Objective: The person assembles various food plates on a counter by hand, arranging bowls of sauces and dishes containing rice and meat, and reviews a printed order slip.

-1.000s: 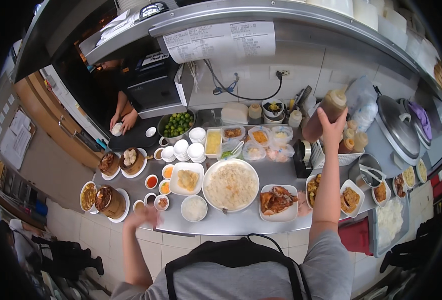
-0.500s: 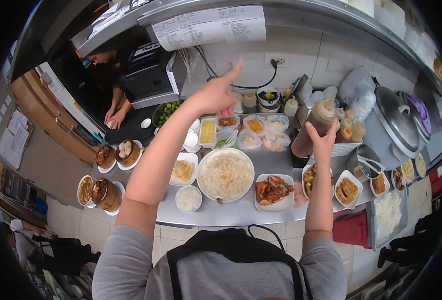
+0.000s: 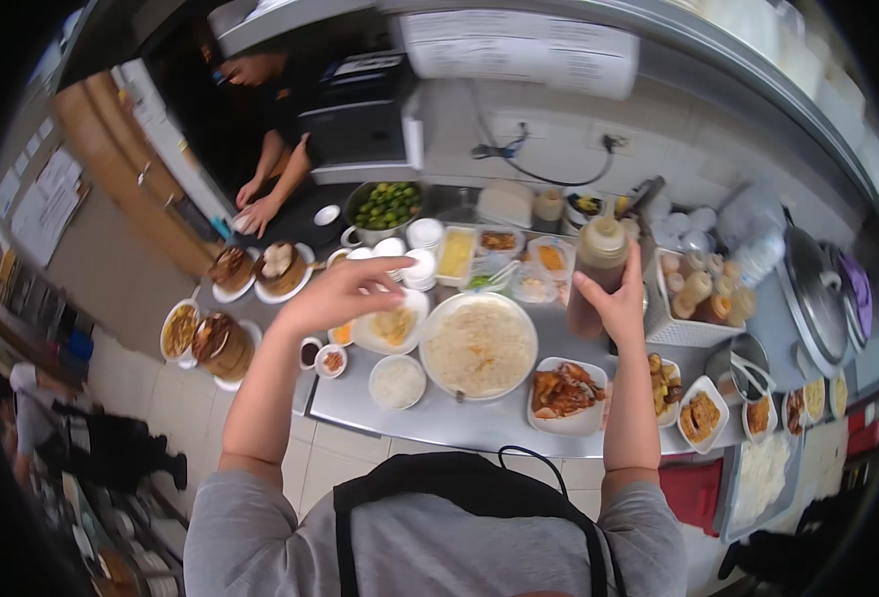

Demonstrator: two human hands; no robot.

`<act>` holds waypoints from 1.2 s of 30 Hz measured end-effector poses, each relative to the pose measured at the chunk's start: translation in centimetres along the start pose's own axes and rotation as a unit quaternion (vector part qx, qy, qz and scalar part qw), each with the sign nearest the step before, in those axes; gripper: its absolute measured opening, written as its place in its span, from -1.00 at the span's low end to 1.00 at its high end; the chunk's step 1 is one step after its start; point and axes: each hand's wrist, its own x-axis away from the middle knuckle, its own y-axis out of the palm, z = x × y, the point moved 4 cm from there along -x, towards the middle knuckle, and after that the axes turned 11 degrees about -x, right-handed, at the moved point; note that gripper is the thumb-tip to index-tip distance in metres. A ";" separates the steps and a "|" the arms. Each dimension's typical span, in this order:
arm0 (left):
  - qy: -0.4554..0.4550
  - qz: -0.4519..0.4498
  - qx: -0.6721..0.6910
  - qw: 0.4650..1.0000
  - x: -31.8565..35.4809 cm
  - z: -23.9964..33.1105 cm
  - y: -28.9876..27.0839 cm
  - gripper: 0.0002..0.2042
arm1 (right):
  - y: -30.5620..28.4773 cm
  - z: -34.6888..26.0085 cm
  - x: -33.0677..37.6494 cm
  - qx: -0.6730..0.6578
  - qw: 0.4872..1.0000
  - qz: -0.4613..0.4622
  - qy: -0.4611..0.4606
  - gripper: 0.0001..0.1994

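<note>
My right hand is wrapped round a squeeze bottle of brown sauce with a pale nozzle, held upright above the counter. My left hand is empty, its fingers loosely apart, over the left side of a white plate of pale yellow food. Between the hands sits a big white bowl filled with pale food with orange bits. A bowl of white rice stands in front of the plate. To the right of the big bowl is a square dish of glazed brown meat.
Bamboo steamers stand at the left, a pot of green citrus behind. Clear tubs line the back middle; a white basket of sauce bottles is at right. A co-worker's hands work at the far left. Paper slips hang overhead.
My left hand has come down from its raised, pointing pose near the wall to above the plate. The sauce bottle stays in my right hand, now further left over the counter. The view has shifted.
</note>
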 end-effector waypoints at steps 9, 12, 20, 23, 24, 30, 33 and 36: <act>-0.424 0.481 0.151 0.752 32.4 -25.5 -9.4 -0.63 | 27.2 1.3 0.4 -0.112 0.942 -0.314 0.034 -0.29; -0.479 0.539 0.166 0.673 42.5 -32.6 -8.7 -0.64 | 39.5 2.5 0.1 -0.112 0.914 -0.389 0.005 -0.28; -0.511 0.526 0.310 0.605 51.0 -52.5 -8.3 -0.35 | 69.0 5.3 0.9 0.141 0.834 -0.509 -0.160 -0.32; -0.490 0.524 0.360 0.597 50.6 -57.0 -9.6 -0.32 | 76.5 5.9 2.9 0.231 0.768 -0.551 -0.231 -0.39; -0.476 0.519 0.364 0.609 49.8 -57.9 -10.4 -0.30 | 78.4 6.2 3.7 0.267 0.730 -0.559 -0.290 -0.44; -0.491 0.476 0.358 0.636 48.7 -63.3 -13.3 -0.34 | 86.2 6.3 7.4 0.339 0.637 -0.613 -0.323 -0.66; -0.515 0.452 0.331 0.649 47.1 -64.6 -14.6 -0.38 | 87.1 7.7 5.8 0.347 0.670 -0.600 -0.266 -0.63; -0.528 0.510 0.239 0.635 47.3 -66.2 -15.3 -0.41 | 86.1 8.3 4.2 0.316 0.703 -0.611 -0.180 -0.55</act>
